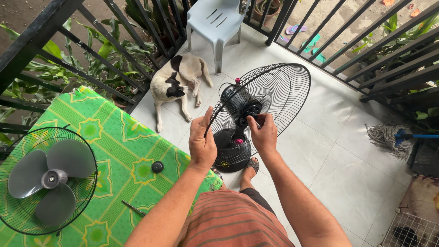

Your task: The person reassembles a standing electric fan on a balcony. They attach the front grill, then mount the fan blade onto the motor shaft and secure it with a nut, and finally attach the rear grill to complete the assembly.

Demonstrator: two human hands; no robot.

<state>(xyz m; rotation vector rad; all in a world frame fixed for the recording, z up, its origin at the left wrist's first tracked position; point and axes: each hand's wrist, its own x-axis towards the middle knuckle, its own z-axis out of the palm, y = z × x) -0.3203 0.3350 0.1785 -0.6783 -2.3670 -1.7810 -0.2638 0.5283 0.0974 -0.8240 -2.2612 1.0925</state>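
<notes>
A black standing fan [235, 146] rests on the tiled floor in front of me, with only its rear wire grille [281, 91] on. My left hand [201, 142] grips the grille's left rim. My right hand [261, 135] pinches something small at the motor hub [249, 112]; what it holds is too small to tell. On the green patterned tablecloth [114, 146] to my left lie the front grille [18, 215] with the grey fan blade [48, 180] in it, a small black round cap [157, 166] and a thin screwdriver-like tool [133, 208].
A white and black dog [176, 82] lies on the tiles beyond the fan, near a pale plastic chair [215, 23]. Black railings [384, 55] fence the porch, with plants behind. A mop [388, 137] lies at the right, and a wire cage [407, 231] at the bottom right.
</notes>
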